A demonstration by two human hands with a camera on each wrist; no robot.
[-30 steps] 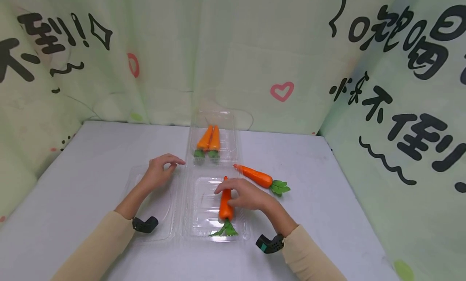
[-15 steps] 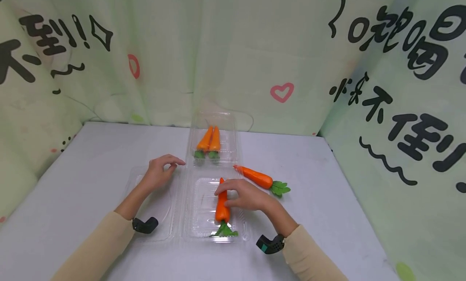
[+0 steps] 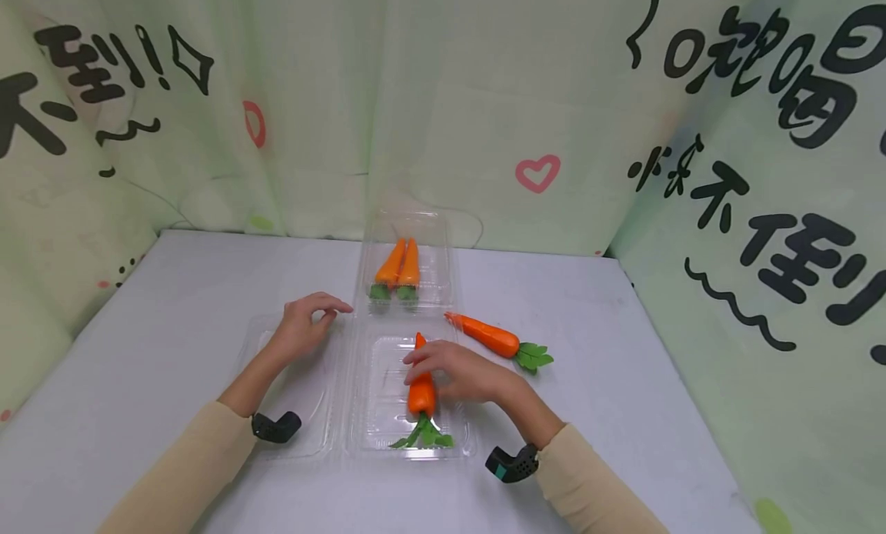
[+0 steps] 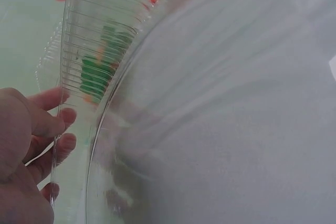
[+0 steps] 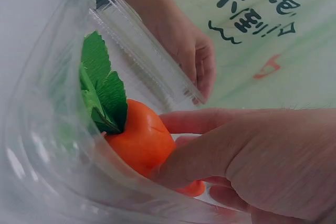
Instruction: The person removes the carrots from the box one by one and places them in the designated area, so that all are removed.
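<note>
In the head view an orange toy carrot with green leaves lies in the near half of a clear plastic clamshell box, leaves toward me. My right hand is over it, thumb on one side and fingers on the other. The right wrist view shows that thumb against the carrot's thick end; part of the carrot is hidden behind the hand. My left hand pinches the box's upright edge near the hinge; the left wrist view shows its fingertips at the clear rim.
Another orange carrot with leaves lies on the white table right of the box. Behind, a second clear box holds two yellow-orange carrots. The open box's lid spreads out at left. A printed curtain surrounds the table.
The carrot under my right hand has shifted left within the box and slightly away from me, and its leaves have spread. The right fingers have moved a little over it. My left hand stays put.
</note>
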